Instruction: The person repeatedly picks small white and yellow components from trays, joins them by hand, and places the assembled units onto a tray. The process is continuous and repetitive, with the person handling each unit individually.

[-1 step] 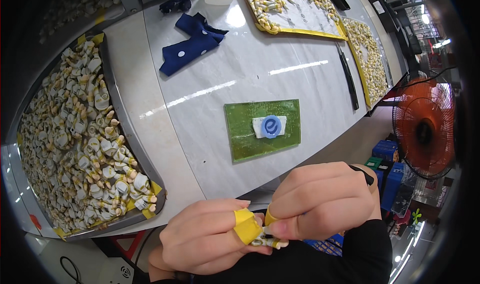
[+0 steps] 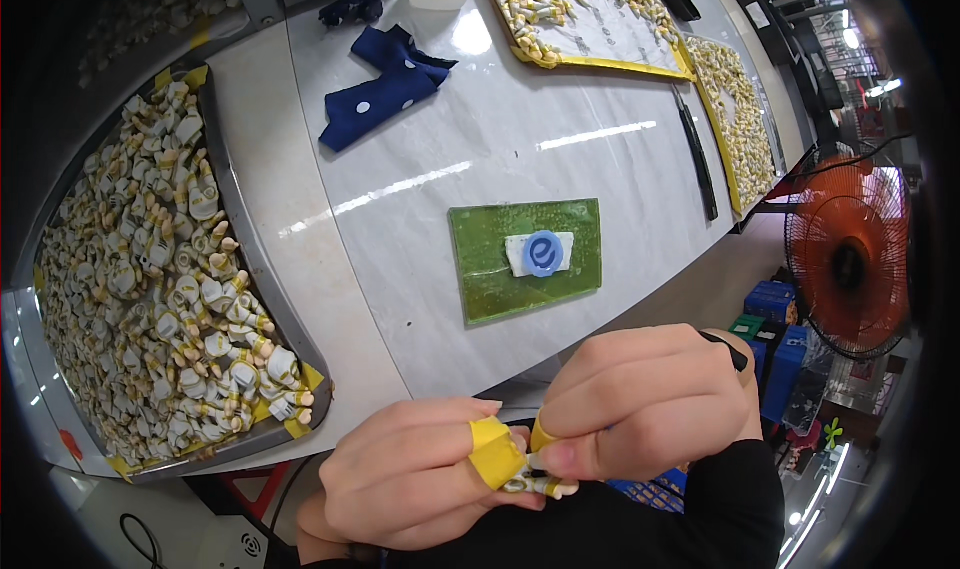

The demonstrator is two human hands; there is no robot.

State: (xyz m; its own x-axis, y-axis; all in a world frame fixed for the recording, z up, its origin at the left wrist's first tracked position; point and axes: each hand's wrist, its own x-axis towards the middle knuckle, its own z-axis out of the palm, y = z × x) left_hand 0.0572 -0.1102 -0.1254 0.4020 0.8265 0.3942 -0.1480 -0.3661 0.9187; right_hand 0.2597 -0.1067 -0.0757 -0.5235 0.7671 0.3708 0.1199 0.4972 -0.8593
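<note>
My left hand (image 2: 410, 479) is closed around a small white and yellow figurine (image 2: 535, 485) with a peach-coloured tip. Yellow tape wraps a fingertip of that hand. My right hand (image 2: 655, 399) meets it from the right, thumb and taped finger pinched together against the figurine's upper part. Whatever sits between those fingertips is hidden. Beyond both hands, a green slab (image 2: 480, 289) lies on the table, bearing a white pad (image 2: 517, 256) and a round light-blue piece (image 2: 543, 254) with a dark blue curved mark.
On the left stands a metal tray (image 2: 262, 299) heaped with similar figurines. Two yellow-edged trays (image 2: 610, 67) of small pieces lie at the far right. A dark blue dotted cloth (image 2: 385, 89), a slim black tool (image 2: 697, 159) and an orange fan (image 2: 848, 254) are also around.
</note>
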